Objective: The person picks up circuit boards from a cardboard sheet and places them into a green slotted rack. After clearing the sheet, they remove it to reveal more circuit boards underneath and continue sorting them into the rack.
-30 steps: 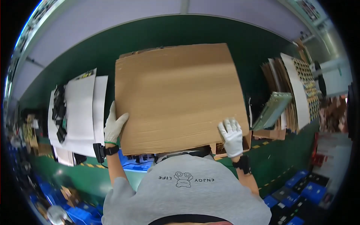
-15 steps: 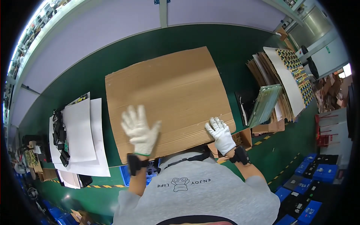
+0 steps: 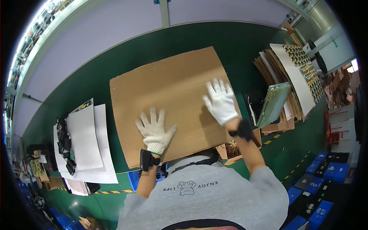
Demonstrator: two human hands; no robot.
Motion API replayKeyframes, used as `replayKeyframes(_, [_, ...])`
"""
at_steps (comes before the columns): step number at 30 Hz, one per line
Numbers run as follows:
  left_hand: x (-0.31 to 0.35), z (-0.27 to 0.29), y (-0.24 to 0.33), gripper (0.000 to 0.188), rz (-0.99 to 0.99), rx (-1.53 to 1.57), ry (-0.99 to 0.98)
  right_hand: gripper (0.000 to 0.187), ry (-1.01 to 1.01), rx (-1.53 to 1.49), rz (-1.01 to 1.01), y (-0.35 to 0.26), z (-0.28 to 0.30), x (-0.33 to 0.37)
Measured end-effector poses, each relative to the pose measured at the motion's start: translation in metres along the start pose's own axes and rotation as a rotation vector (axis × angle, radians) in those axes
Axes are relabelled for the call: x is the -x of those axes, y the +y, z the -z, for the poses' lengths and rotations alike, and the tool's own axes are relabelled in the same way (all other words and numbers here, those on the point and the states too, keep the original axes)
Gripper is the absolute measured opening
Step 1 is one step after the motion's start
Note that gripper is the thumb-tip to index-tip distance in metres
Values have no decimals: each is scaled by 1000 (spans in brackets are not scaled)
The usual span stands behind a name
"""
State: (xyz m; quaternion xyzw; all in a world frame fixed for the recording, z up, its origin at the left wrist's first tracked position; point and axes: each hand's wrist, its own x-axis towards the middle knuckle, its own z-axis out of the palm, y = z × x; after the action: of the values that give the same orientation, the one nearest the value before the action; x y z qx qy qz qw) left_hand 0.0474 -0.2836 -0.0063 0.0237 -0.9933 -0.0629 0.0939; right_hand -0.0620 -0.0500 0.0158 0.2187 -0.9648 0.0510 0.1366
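A large brown cardboard sheet (image 3: pixel 172 84) lies on the green table top before me. My left hand (image 3: pixel 155 128), in a cream knitted glove, rests on the sheet's near left part with its fingers spread. Over the right part of the sheet is my right hand (image 3: pixel 221 101), in a white glove, fingers apart and holding nothing. It casts a shadow on the cardboard, and whether it touches the surface I cannot tell. A black strapped device sits on each wrist.
White sheets (image 3: pixel 82 136) with black cables and adapters lie left. To the right stand a bundle of glass-like panels (image 3: pixel 274 103), cardboard pieces and a white sheet with patterned boards (image 3: pixel 301 61). An open carton (image 3: pixel 234 148) stands below the table's near edge. Blue bins (image 3: pixel 320 212) line the floor at lower right.
My right hand has moved from the sheet's near right corner farther in over its right part. My left hand has shifted slightly right and is now still. The whole view has shifted a little.
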Motion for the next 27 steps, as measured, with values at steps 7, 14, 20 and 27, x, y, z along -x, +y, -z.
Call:
replayKeyframes(7, [3,3,3,69,9,-24,-46,66,-151,-37,-314,-1,-64,-22])
replayKeyframes(14, [2,-9,8,73,2,-56,-53,62,-94,-63,-319,14,-71,-7])
replayKeyframes(20, [0,-6,11,71,18,-107,-88,46,84,-132,-238,30,-41,67])
replayKeyframes(27, [4,-22,4,69,19,-135,-103,51,66,-221,-271,57,-26,117])
